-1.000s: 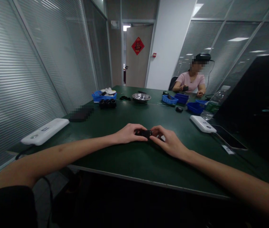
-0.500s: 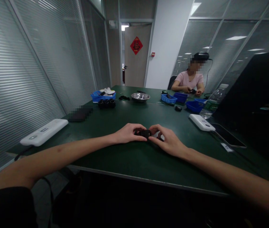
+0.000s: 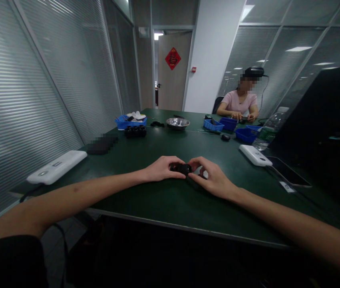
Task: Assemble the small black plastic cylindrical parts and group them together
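Note:
A small black, rounded cylindrical object (image 3: pixel 185 169) is held low over the green table (image 3: pixel 146 196), lying sideways between my two hands. My left hand (image 3: pixel 159 169) wraps its thumb and fingers around the left part. At the other end, the thumb and fingertips of my right hand (image 3: pixel 214 177) pinch the object's right tip. Something pale and dark shows in the gap of my right hand, too small to name. The exact kind of the black object cannot be made out.
White power banks lie left (image 3: pixel 56 167) and right (image 3: pixel 255 155), the right one near a phone (image 3: pixel 289 172) and a water bottle (image 3: pixel 268 130). Farther back are a metal bowl (image 3: pixel 177 123), several black cylinders (image 3: pixel 135 131) and blue bins (image 3: pixel 245 135). A co-worker (image 3: pixel 239 102) sits across.
Both hands keep nearly the same place and grip. The black object has turned or shifted slightly between them. Across the table, the co-worker's hands have moved a little.

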Demonstrator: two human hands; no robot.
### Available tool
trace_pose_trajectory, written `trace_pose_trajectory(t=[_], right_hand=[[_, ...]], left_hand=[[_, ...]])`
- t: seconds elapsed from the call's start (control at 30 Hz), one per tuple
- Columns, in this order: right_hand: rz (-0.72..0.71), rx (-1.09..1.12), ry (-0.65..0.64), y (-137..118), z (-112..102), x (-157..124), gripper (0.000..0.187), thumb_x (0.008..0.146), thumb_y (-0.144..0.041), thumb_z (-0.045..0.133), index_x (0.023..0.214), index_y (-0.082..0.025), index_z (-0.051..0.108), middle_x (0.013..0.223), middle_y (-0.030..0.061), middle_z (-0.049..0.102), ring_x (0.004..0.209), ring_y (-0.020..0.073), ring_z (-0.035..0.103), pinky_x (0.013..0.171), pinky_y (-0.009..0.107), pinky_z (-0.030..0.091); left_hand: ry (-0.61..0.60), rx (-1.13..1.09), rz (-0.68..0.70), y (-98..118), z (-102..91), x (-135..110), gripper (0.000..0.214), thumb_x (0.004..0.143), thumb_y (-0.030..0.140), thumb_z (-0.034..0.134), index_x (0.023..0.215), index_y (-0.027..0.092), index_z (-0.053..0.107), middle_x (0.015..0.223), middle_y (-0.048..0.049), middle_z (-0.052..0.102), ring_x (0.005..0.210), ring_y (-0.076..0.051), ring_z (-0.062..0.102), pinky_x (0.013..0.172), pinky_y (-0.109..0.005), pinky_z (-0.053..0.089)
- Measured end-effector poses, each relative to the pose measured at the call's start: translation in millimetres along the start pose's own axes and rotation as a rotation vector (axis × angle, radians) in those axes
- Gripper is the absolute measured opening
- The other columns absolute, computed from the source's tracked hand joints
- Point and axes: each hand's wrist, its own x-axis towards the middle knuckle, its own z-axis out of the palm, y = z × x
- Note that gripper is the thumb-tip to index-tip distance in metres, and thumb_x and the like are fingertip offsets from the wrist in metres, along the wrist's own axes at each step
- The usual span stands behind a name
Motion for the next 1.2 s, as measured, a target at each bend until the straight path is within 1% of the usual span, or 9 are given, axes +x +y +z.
trace_pose_trajectory(t=[0.3, 0.43, 0.53, 0.67, 0.73, 0.83, 0.9, 1.07, 1.2], right_hand=[[-0.053, -0.011, 0.002, -0.9, -1.4, -0.2, 0.03, 0.094, -0.031, 0.068, 0.122, -0.023, 0.059, 0.116, 0.0086, 0.066, 0.097, 0.0233, 0.065, 0.076, 0.038, 0.056], [0.034, -0.011, 0.017, -2.0, -0.6, 0.1, 0.032, 0.097, -0.043, 0.065, 0.121, -0.023, 0.059, 0.109, 0.0078, 0.07, 0.091, 0.0227, 0.067, 0.071, 0.036, 0.055], [0.033, -0.015, -0.009, 0.2, 0.9, 0.3, 0.028, 0.098, -0.042, 0.063, 0.118, -0.023, 0.061, 0.103, 0.006, 0.071, 0.086, 0.0207, 0.067, 0.07, 0.034, 0.054], [-0.047, -0.02, 0.01, 0.2, 2.0, 0.1, 0.03, 0.093, -0.031, 0.07, 0.121, -0.023, 0.061, 0.115, 0.0086, 0.067, 0.097, 0.0229, 0.066, 0.076, 0.036, 0.057], [-0.021, -0.015, 0.034, -1.9, 2.2, 0.1, 0.034, 0.093, -0.034, 0.07, 0.123, -0.023, 0.059, 0.115, 0.0088, 0.067, 0.099, 0.0233, 0.066, 0.077, 0.036, 0.057], [0.077, -0.02, 0.03, -4.7, 2.1, 0.3, 0.03, 0.099, -0.043, 0.062, 0.12, -0.022, 0.06, 0.101, 0.0061, 0.071, 0.086, 0.0208, 0.067, 0.07, 0.035, 0.054], [0.085, -0.031, 0.007, -4.6, 1.8, 0.2, 0.027, 0.101, -0.043, 0.059, 0.117, -0.022, 0.062, 0.094, 0.0044, 0.071, 0.078, 0.0193, 0.066, 0.068, 0.034, 0.053], [-0.024, -0.002, 0.016, -0.7, 2.5, -0.1, 0.033, 0.093, -0.034, 0.07, 0.122, -0.023, 0.061, 0.112, 0.0077, 0.069, 0.094, 0.0218, 0.067, 0.076, 0.036, 0.057], [0.054, 0.012, 0.032, -4.4, 2.4, 1.0, 0.033, 0.097, -0.042, 0.065, 0.124, -0.023, 0.059, 0.107, 0.0071, 0.071, 0.091, 0.022, 0.069, 0.073, 0.036, 0.058]], left_hand=[[0.002, 0.024, -0.017, 1.9, -0.6, -0.1, 0.049, 0.086, 0.051, 0.076, 0.121, 0.016, 0.07, 0.1, -0.0053, 0.067, 0.079, -0.016, 0.054, 0.069, -0.028, 0.04], [0.0, 0.028, -0.032, 5.5, -1.3, -1.0, 0.048, 0.087, 0.051, 0.075, 0.12, 0.017, 0.07, 0.098, -0.0049, 0.067, 0.078, -0.016, 0.054, 0.068, -0.028, 0.039], [-0.011, 0.039, -0.029, 4.1, -1.9, -1.1, 0.048, 0.086, 0.051, 0.075, 0.119, 0.017, 0.071, 0.102, -0.0057, 0.067, 0.081, -0.017, 0.054, 0.07, -0.028, 0.04], [-0.007, 0.034, -0.008, -0.7, -1.4, 0.5, 0.048, 0.086, 0.05, 0.076, 0.121, 0.016, 0.07, 0.103, -0.0058, 0.068, 0.08, -0.017, 0.054, 0.07, -0.028, 0.04], [-0.003, 0.024, -0.011, -1.4, -0.7, 1.0, 0.048, 0.086, 0.049, 0.076, 0.121, 0.016, 0.071, 0.101, -0.0056, 0.068, 0.08, -0.016, 0.054, 0.069, -0.027, 0.039], [-0.002, 0.013, -0.005, -0.2, -0.1, 1.0, 0.047, 0.087, 0.05, 0.075, 0.119, 0.016, 0.071, 0.1, -0.0052, 0.068, 0.079, -0.016, 0.054, 0.069, -0.027, 0.039], [-0.001, 0.025, 0.008, 0.3, -0.4, 0.6, 0.046, 0.086, 0.05, 0.076, 0.117, 0.016, 0.072, 0.1, -0.0047, 0.068, 0.079, -0.016, 0.053, 0.069, -0.027, 0.039], [0.0, 0.047, 0.025, -0.7, -1.2, 0.1, 0.046, 0.087, 0.049, 0.077, 0.119, 0.017, 0.071, 0.1, -0.0044, 0.066, 0.079, -0.016, 0.052, 0.069, -0.027, 0.039], [0.006, 0.036, 0.019, 0.9, -0.5, -0.4, 0.047, 0.087, 0.051, 0.075, 0.121, 0.018, 0.071, 0.099, -0.0044, 0.066, 0.079, -0.016, 0.054, 0.069, -0.028, 0.04]])
